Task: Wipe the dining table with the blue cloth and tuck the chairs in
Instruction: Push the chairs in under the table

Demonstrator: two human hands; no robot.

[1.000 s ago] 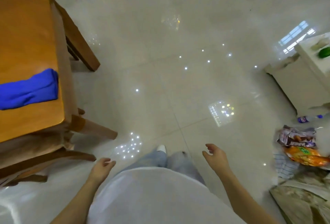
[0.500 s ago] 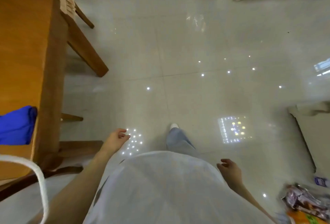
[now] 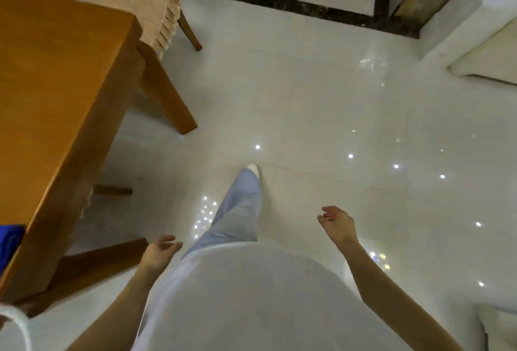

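Beside the dining table (image 3: 56,84), along its long edge: one person, standing on glossy pale floor tiles (image 3: 307,104).
- Left hand (image 3: 161,250): near the table's near corner, fingers loosely curled, holding nothing.
- Right hand (image 3: 337,223): well apart from the table, fingers loosely bent, empty.
- Blue cloth (image 3: 8,241): on the tabletop's near end, mostly cut off by the frame edge.
- Chair with fringed cushion (image 3: 156,9): at the table's far end, seat jutting past the corner.
- Second chair (image 3: 112,190): one leg shows under the table.

Orange-wood dining table (image 3: 56,84) at left — blue cloth (image 3: 8,241) on its near edge, cushioned chair (image 3: 156,6) beyond
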